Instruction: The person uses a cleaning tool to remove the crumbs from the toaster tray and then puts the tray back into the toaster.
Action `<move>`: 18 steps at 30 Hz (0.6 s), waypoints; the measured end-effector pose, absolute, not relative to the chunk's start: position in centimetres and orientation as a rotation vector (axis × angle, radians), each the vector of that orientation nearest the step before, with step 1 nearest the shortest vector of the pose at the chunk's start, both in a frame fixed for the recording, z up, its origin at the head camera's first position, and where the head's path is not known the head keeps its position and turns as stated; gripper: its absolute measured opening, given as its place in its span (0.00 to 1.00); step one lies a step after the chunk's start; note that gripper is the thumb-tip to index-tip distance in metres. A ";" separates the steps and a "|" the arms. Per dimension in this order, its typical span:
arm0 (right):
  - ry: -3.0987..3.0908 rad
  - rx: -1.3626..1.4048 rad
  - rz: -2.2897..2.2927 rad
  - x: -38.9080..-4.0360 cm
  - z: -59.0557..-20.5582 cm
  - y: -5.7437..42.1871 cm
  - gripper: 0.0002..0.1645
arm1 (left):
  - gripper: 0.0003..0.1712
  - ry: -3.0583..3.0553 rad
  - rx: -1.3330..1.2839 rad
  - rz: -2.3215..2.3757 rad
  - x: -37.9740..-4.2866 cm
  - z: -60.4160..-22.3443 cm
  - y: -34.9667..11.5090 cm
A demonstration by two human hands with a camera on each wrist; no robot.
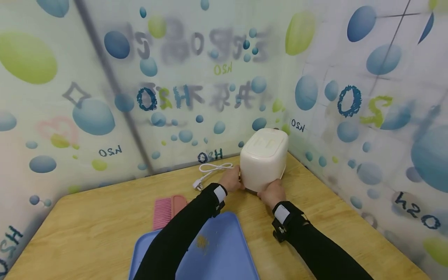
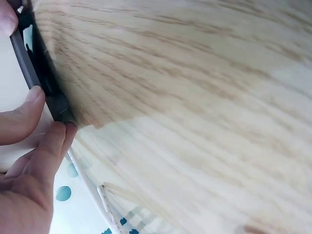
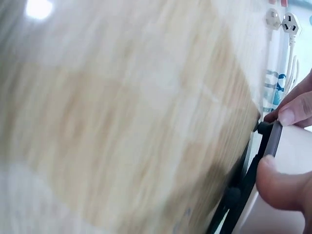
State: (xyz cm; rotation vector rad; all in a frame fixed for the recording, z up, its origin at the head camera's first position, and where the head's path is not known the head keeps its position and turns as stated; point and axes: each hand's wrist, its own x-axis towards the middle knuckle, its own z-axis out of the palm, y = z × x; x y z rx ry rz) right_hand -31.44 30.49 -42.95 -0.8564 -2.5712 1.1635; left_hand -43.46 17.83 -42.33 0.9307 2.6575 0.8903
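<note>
A white toaster (image 1: 264,155) with rounded corners stands in the far right corner of the wooden table. My left hand (image 1: 231,179) holds its lower left edge, and my right hand (image 1: 273,192) grips the lower front edge nearer the right. In the left wrist view, the thumb of my left hand (image 2: 29,180) lies on the white side while the fingertips reach below the dark base (image 2: 31,68). The right wrist view has the thumb of my right hand (image 3: 282,187) against the white side, just above the dark base. Small black feet (image 3: 233,197) show underneath.
A white cord with a plug (image 1: 198,184) lies left of the toaster. In front, a blue tray (image 1: 229,233) bears a small patch of brown crumbs (image 1: 202,242). Beside it is a pink brush (image 1: 162,214). Patterned curtains (image 1: 185,116) border the table's back and right.
</note>
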 end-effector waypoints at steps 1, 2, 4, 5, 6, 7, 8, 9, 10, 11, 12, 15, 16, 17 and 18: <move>-2.588 -0.846 1.156 -31.5 -43.1 30.5 0.45 | 0.37 2.664 0.923 0.874 -43.4 -42.4 17.7; -2.605 -0.830 1.149 -31.6 -43.2 30.5 0.45 | 0.37 2.667 0.914 0.862 -43.4 -42.4 17.6; -2.635 -0.787 1.145 -31.7 -43.2 30.6 0.45 | 0.37 2.662 0.902 0.863 -43.5 -42.2 17.4; -2.645 -0.756 1.154 -31.8 -43.1 30.8 0.44 | 0.37 2.653 0.896 0.875 -43.5 -42.1 17.3; -2.650 -0.727 1.179 -31.8 -43.1 30.9 0.44 | 0.37 2.638 0.886 0.888 -43.6 -42.0 17.2; -2.661 -0.693 1.194 -31.8 -43.0 31.1 0.44 | 0.38 2.617 0.877 0.899 -43.7 -41.9 17.1; -2.672 -0.655 1.209 -31.8 -42.9 31.4 0.43 | 0.39 2.593 0.862 0.904 -43.7 -41.9 17.0; -2.690 -0.627 1.222 -31.8 -42.9 31.6 0.42 | 0.39 2.566 0.850 0.915 -43.8 -41.9 16.9; -2.705 -0.606 1.231 -31.7 -42.8 32.0 0.40 | 0.39 2.538 0.844 0.925 -43.9 -42.0 16.8; -2.725 -0.587 1.234 -31.6 -42.7 32.3 0.38 | 0.38 2.513 0.839 0.935 -43.9 -42.0 16.8; -2.752 -0.577 1.229 -31.5 -42.6 32.6 0.36 | 0.38 2.497 0.835 0.938 -43.9 -42.1 16.8; -2.853 -0.557 1.182 -31.3 -41.8 33.3 0.33 | 0.38 2.474 0.854 0.945 -44.1 -42.0 16.5; -2.880 -0.552 1.182 -31.2 -41.5 33.5 0.33 | 0.38 2.475 0.858 0.945 -44.2 -41.9 16.4; -2.911 -0.539 1.175 -31.2 -41.2 33.7 0.34 | 0.39 2.488 0.867 0.925 -44.2 -41.8 16.3; -2.938 -0.525 1.178 -31.1 -40.8 33.9 0.35 | 0.39 2.506 0.873 0.898 -44.3 -41.6 16.2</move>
